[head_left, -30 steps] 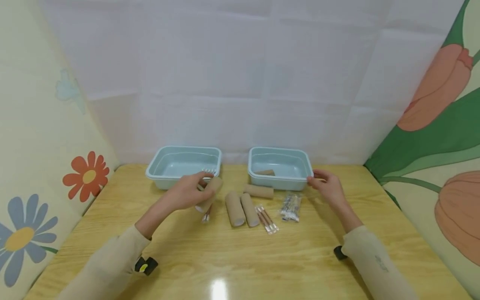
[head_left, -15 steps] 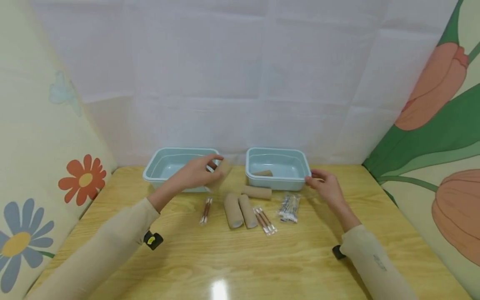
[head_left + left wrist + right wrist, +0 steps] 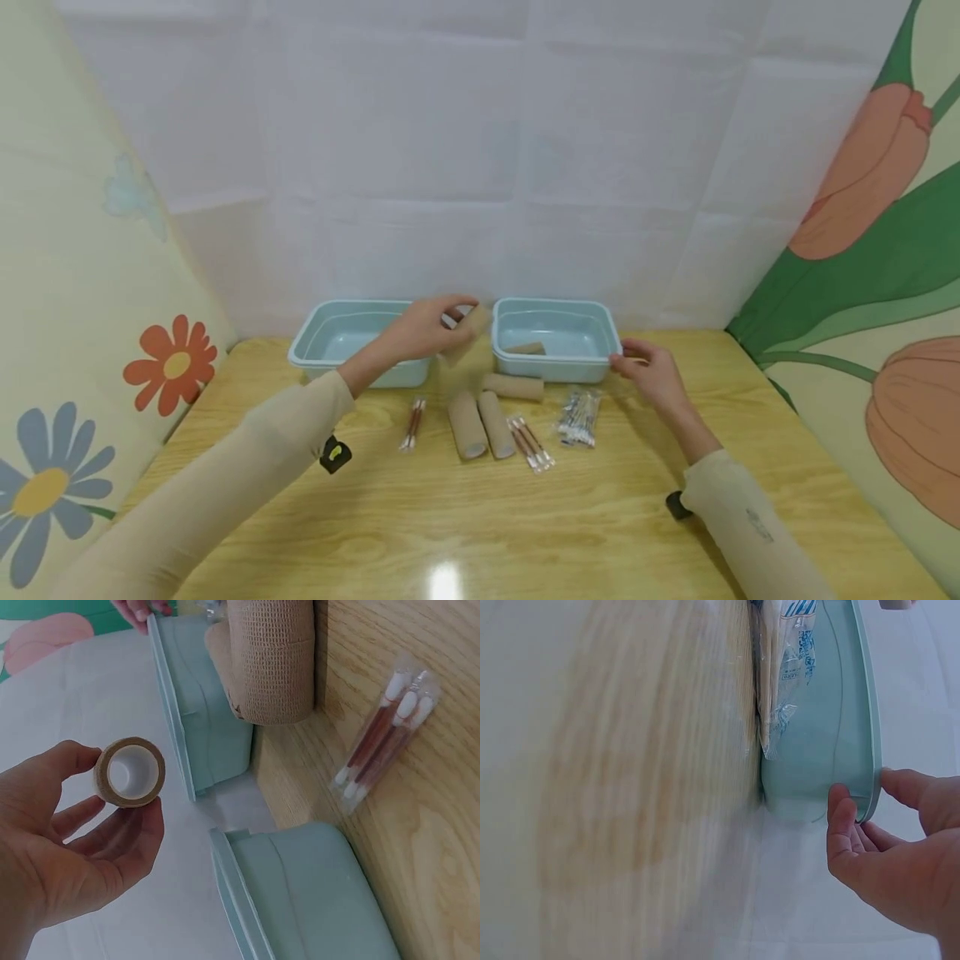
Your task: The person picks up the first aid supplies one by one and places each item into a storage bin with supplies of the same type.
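Note:
My left hand (image 3: 420,329) pinches a tan bandage roll (image 3: 131,799) with a white core between thumb and fingers. It holds the roll in the air, near the gap between two pale blue plastic basins, the left basin (image 3: 322,342) and the right basin (image 3: 555,367). At the right basin's near right corner, my right hand (image 3: 900,840) grips the rim, thumb on one side and fingers on the other. Inside that basin lies another tan roll (image 3: 527,348), partly hidden by the wall. The left forearm and hand cover part of the left basin.
In front of the basins lie three more tan rolls, one crosswise (image 3: 513,386) and two side by side, (image 3: 467,427) among them. Packs of brown-stemmed swabs (image 3: 412,423) and a clear bag of swabs (image 3: 579,417) lie nearby. A white sheet (image 3: 405,167) hangs behind.
Carrying the bandage roll, my left hand has moved right and up from in front of the left basin toward the right basin. My right hand stays on the rim.

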Demonstrator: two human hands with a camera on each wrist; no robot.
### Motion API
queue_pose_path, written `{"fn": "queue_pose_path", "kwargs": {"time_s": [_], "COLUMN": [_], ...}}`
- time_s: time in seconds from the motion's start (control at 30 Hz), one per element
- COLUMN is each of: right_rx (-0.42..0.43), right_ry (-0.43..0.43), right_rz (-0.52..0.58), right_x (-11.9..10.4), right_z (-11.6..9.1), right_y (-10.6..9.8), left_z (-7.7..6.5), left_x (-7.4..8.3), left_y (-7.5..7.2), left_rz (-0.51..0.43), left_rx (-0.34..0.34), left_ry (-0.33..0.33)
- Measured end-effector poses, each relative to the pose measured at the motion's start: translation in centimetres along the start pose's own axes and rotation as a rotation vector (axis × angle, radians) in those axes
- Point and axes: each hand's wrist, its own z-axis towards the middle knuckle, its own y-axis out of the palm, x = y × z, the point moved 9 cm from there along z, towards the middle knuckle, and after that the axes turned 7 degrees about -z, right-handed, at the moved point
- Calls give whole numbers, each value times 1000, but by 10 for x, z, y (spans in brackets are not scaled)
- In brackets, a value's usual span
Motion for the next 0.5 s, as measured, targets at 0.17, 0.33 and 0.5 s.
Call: {"fn": "queue_pose_path", "kwargs": {"time_s": [0.17,0.33,0.5], "right_rx": [2,-1,5], "right_ry": [-17,0,8], "right_rz": [19,4,-9], "right_x": [0,1,0], "right_z": [2,2,2], "right_y": [3,6,6], "left_z": [9,19,32], "left_x": [5,9,13], "left_y": [4,8,14], "left_rz": [-28,-28,-14], "left_rx": [9,18,22], "left_ry": [22,37,62]}}
